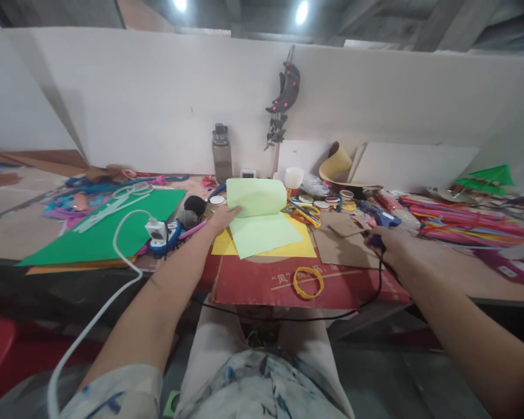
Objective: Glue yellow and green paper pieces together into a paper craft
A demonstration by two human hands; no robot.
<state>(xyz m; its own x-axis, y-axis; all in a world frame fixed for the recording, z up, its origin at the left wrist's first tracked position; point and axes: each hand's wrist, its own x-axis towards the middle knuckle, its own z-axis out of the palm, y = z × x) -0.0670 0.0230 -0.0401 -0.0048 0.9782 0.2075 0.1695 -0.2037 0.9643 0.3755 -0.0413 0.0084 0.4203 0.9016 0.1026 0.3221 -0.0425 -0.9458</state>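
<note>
My left hand [225, 217] grips the left edge of a light green sheet [264, 233], whose far half curls upward. Beneath that sheet lies a yellow sheet [305, 247]. Over to the right, my right hand [389, 243] is closed around a dark blue glue gun [375, 238], from which a black cord [379, 285] hangs and loops across my lap. Brown cardboard [344, 247] lies just left of this hand. A yellow ring-shaped band [308, 283] rests on the red board [248, 285] near the front edge.
Yellow-handled scissors [308, 214] and small jars stand behind the sheets. At left are a green sheet [109, 227] and a power strip with a white plug [157, 231]. A bottle [222, 154] stands by the wall. Colourful pipe cleaners [463, 221] fill the right side.
</note>
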